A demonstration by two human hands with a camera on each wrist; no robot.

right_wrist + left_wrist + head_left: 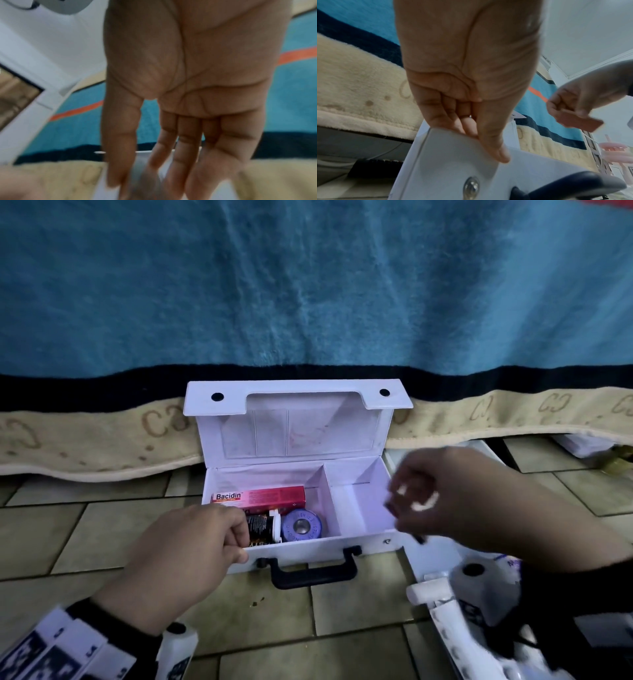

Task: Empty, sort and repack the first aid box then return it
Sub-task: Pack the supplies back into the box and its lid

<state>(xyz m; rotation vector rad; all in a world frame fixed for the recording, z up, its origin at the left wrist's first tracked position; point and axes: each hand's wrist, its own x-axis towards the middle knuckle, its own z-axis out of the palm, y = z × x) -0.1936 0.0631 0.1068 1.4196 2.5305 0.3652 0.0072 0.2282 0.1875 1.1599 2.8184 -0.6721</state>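
Note:
The white first aid box [308, 553] stands open on the tiled floor, its lid leaning back against a blanket. Its left compartment holds a pink Bacidin carton [260, 497], a dark bottle with a white cap [263, 529] and a blue tape roll [301, 525]. The right compartment [363, 508] has nothing in it. My left hand [239, 539] grips the box's front left rim [453, 169], thumb outside and fingers inside. My right hand [411, 501], blurred, hovers over the right compartment and pinches a small flat reddish-brown strip [583, 123].
A teal blanket [308, 285] with a dark band and a beige border hangs just behind the box. White items [507, 563] lie on the floor right of the box, partly hidden by my right arm. Bare tiles [102, 529] lie to the left and in front.

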